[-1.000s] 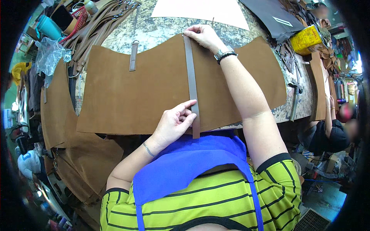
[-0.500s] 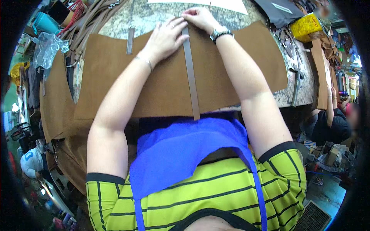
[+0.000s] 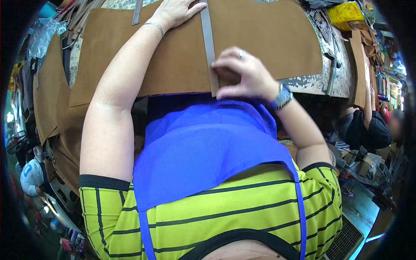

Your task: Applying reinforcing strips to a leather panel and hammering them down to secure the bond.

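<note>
hands (image 3: 175, 12) (image 3: 242, 73) flat and pinching grey strap (image 3: 209, 47).

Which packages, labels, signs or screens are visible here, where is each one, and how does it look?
Yellow package: top right, on the far bench edge; blocky, bright yellow, with dark print too small to tell.
Clear plastic bag: top left, beside the brown leather sheet; crumpled, see-through.
No signs or screens are visible.

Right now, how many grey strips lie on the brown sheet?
2. One long strip runs down the middle of the sheet, between the left hand and right hand. A short strip lies at top left. Others may be hidden.
</note>
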The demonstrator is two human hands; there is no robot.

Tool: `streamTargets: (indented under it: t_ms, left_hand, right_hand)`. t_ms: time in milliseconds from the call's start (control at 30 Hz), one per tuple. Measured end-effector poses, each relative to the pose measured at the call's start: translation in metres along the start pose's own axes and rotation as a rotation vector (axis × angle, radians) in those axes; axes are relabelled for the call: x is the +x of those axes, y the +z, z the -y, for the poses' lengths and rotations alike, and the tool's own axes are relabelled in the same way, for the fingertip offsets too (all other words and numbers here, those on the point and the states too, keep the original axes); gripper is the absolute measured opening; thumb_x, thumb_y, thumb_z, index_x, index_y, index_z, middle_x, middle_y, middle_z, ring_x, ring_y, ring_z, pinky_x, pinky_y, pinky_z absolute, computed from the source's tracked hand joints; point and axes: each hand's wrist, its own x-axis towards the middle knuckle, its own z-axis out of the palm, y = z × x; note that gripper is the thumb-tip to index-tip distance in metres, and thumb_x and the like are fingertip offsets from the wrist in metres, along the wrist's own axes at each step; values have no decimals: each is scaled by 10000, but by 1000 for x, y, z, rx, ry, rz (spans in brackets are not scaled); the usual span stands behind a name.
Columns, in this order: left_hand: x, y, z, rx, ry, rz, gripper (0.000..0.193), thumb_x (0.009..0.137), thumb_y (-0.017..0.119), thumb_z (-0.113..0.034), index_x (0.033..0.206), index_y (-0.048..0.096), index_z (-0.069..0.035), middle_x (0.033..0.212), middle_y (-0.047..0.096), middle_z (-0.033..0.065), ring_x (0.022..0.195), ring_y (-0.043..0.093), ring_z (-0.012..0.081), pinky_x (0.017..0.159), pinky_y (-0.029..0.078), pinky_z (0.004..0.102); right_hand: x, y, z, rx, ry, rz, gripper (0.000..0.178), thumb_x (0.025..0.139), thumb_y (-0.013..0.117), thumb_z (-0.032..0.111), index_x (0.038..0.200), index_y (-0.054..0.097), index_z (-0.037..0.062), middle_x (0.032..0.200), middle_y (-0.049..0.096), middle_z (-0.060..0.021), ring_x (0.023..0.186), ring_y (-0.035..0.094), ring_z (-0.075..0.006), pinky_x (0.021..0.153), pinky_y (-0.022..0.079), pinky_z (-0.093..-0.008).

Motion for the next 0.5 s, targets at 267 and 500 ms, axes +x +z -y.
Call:
streamTargets:
  t_ms: [267,500]
  left_hand:
    - [3,6,4,35,-8,41,480,939,438,-371,1259,514,-21,1367,449,154,1313,341,314,1077,275,399]
    - [3,9,6,71,-38,64,484,944,411,-382,1278,505,-45,1379,443,130,1314,340,303,1067,273,428]
  right_hand:
    - [-27,13,35,-21,10,-289,180,736,711,84,906,652,87,936,630,-49,818,612,-225,733,497,-328]
    - [-30,9,42,-85,-29,-375,179,740,698,37,911,652,65,909,646,-71,782,631,-218,664,525,-312]
